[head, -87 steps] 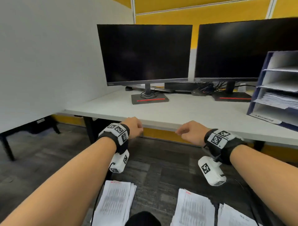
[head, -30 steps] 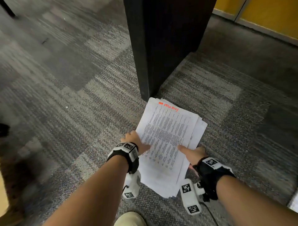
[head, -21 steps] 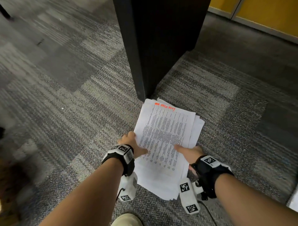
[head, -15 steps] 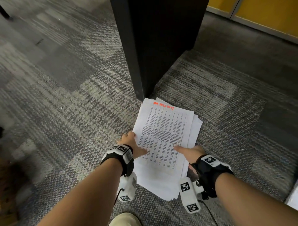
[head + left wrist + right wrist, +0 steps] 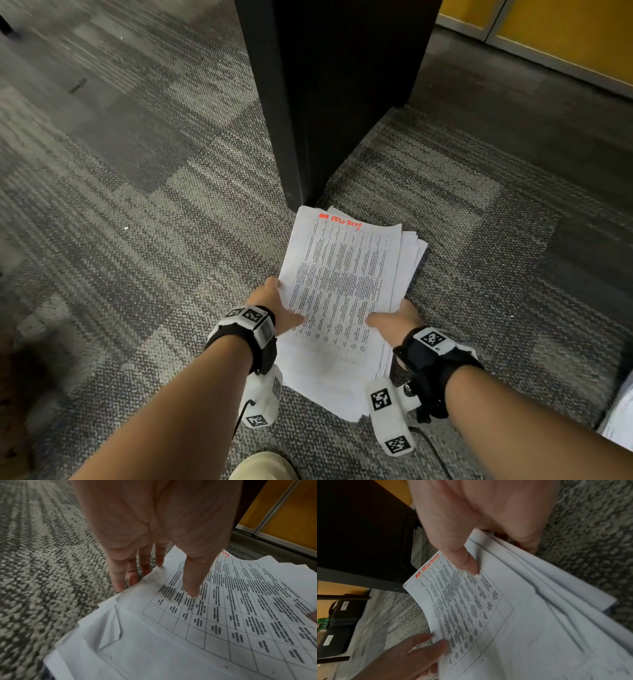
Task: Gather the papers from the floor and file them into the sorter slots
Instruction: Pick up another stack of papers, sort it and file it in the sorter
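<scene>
A stack of white papers (image 5: 346,291), its top sheet a printed table with red handwriting, is held just above the grey carpet. My left hand (image 5: 277,308) grips its left edge, thumb on top (image 5: 192,582) and fingers going under the edge. My right hand (image 5: 394,320) grips the right edge, thumb pressed on the top sheet (image 5: 467,562) and fingers beneath the fanned sheets. The stack (image 5: 205,628) (image 5: 513,622) is loosely aligned, with its lower sheets sticking out at the right and at the near end. The sorter is out of view.
A black desk panel (image 5: 335,96) stands just beyond the papers. Another white sheet (image 5: 621,421) lies at the far right edge. A shoe toe (image 5: 263,466) shows at the bottom. A yellow partition (image 5: 565,31) runs along the back right. Dark boxes (image 5: 339,626) sit under a desk.
From facing the desk and monitors I have bent down to the floor. Over the last second both hands have closed on the stack's edges and lifted it slightly; the sheets are squared up more.
</scene>
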Demonstrator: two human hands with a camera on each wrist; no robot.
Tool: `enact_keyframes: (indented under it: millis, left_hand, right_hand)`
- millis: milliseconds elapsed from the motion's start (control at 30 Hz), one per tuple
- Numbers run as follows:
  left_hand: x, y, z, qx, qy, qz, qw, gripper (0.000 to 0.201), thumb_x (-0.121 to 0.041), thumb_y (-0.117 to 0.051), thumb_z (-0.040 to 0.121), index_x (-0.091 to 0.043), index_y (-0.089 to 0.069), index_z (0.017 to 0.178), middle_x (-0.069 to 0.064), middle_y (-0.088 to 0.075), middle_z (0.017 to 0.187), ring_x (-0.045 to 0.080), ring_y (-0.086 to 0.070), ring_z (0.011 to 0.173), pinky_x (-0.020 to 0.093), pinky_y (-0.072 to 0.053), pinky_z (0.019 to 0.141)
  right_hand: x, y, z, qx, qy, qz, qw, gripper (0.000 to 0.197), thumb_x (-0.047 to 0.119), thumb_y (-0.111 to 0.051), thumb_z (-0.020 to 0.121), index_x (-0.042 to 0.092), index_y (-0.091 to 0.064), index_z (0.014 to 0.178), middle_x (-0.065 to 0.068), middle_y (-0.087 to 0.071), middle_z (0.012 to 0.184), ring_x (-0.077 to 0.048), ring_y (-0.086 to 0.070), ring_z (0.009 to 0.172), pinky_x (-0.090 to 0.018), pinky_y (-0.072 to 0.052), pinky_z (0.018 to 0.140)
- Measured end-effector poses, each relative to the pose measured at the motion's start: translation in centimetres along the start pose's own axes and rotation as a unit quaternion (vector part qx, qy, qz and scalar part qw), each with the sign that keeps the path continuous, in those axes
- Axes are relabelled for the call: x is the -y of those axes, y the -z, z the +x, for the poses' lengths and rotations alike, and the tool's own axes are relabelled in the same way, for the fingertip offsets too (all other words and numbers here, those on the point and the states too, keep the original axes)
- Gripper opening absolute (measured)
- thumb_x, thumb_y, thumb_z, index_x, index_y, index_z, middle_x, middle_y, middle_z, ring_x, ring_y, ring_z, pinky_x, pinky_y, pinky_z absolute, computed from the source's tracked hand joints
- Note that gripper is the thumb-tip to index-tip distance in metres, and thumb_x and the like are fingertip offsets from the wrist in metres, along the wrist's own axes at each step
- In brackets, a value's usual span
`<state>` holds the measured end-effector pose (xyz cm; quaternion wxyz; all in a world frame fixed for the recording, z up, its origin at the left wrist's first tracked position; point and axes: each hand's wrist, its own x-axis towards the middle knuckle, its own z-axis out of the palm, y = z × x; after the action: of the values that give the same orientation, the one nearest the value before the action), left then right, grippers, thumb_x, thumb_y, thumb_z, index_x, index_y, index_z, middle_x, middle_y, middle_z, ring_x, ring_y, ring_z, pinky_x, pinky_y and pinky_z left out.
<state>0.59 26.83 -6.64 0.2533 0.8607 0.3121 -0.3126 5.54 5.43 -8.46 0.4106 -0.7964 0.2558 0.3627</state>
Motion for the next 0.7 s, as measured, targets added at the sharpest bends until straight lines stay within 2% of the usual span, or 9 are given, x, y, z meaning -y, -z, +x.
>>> enact_keyframes:
  millis: [100,167,233,333,433,500,567,633,700]
  left_hand:
    - [0.1,0.1,0.1,-0.001,-0.001,-0.004,1.000,0.077,-0.036,-0.077,0.076,-0.015,-0.035,0.137,0.006,-0.055,0.122,0.025,-0.058,0.107,0.030,-0.047,0.081]
    - [0.2,0.3,0.1,-0.003,0.001,-0.013,1.000,0.076,-0.036,-0.077,0.076,-0.016,-0.035,0.136,0.005,-0.058,0.118,0.025,-0.059,0.105,0.030,-0.048,0.079]
    - [0.3,0.4,0.1,-0.003,0.007,-0.020,1.000,0.076,-0.038,-0.076,0.076,-0.016,-0.035,0.136,0.006,-0.059,0.118,0.026,-0.060,0.104,0.030,-0.050,0.079]
    - [0.4,0.5,0.0,0.004,0.013,-0.049,0.999,0.080,-0.044,-0.076,0.074,-0.014,-0.035,0.137,0.007,-0.060,0.121,0.027,-0.060,0.107,0.036,-0.052,0.089]
    - [0.0,1.0,-1.0,0.023,0.023,-0.087,0.996,0.093,-0.054,-0.072,0.076,-0.011,-0.024,0.144,0.011,-0.049,0.134,0.031,-0.054,0.117,0.037,-0.045,0.092]
    - [-0.5,1.4,-1.6,0.029,0.025,-0.139,0.990,0.108,-0.062,-0.073,0.069,-0.010,-0.019,0.147,0.012,-0.047,0.137,0.034,-0.052,0.120,0.041,-0.046,0.096]
    - [-1.1,1.7,-2.0,0.010,-0.004,-0.209,0.978,0.115,-0.064,-0.080,0.058,-0.012,-0.024,0.144,0.005,-0.051,0.132,0.029,-0.053,0.120,0.043,-0.045,0.100]
    - [-1.6,2.7,-2.7,-0.010,-0.039,-0.268,0.963,0.101,-0.057,-0.084,0.058,-0.017,-0.037,0.139,-0.005,-0.056,0.126,0.021,-0.055,0.119,0.038,-0.045,0.100]
    - [-2.2,4.4,-4.4,-0.018,-0.040,-0.310,0.950,0.068,-0.041,-0.085,0.066,-0.016,-0.055,0.123,-0.005,-0.064,0.110,0.017,-0.061,0.103,0.032,-0.049,0.090]
  right_hand:
    - [-0.2,-0.1,0.2,-0.002,0.011,-0.004,1.000,0.061,0.012,-0.068,0.075,0.006,-0.044,0.131,-0.012,-0.057,0.122,-0.028,-0.057,0.106,-0.034,-0.048,0.094]
    - [-0.1,-0.6,0.2,-0.004,0.024,0.016,1.000,0.046,0.011,-0.067,0.072,0.011,-0.056,0.116,-0.007,-0.064,0.108,-0.027,-0.062,0.096,-0.037,-0.051,0.091]
    - [-0.3,-1.3,0.2,-0.009,0.045,0.052,0.998,0.035,0.005,-0.067,0.070,0.018,-0.061,0.102,-0.006,-0.069,0.103,-0.027,-0.065,0.092,-0.042,-0.053,0.090]
    - [-0.1,-1.2,0.0,-0.012,0.069,0.059,0.996,0.045,-0.003,-0.065,0.071,0.012,-0.060,0.113,-0.009,-0.067,0.111,-0.027,-0.064,0.096,-0.042,-0.053,0.092]
    - [1.0,1.3,-1.5,0.018,0.087,0.053,0.995,0.039,-0.011,-0.065,0.078,0.001,-0.062,0.115,-0.013,-0.067,0.113,-0.028,-0.065,0.098,-0.043,-0.051,0.093]
    - [1.9,3.7,-3.0,0.053,0.089,0.055,0.993,0.036,-0.014,-0.062,0.081,-0.002,-0.063,0.115,-0.017,-0.067,0.114,-0.031,-0.065,0.102,-0.047,-0.050,0.094]
    - [2.7,6.1,-4.7,0.101,0.089,0.050,0.990,0.036,-0.016,-0.057,0.084,-0.001,-0.061,0.116,-0.015,-0.067,0.112,-0.029,-0.065,0.098,-0.042,-0.051,0.088]
    - [3.4,8.2,-6.4,0.132,0.092,0.040,0.986,0.033,-0.016,-0.055,0.086,0.001,-0.061,0.113,-0.010,-0.066,0.103,-0.021,-0.065,0.087,-0.031,-0.052,0.076]
    - [4.3,9.5,-7.9,0.111,0.101,0.034,0.988,0.029,-0.014,-0.056,0.085,-0.001,-0.062,0.111,-0.011,-0.066,0.102,-0.022,-0.064,0.085,-0.034,-0.052,0.077]
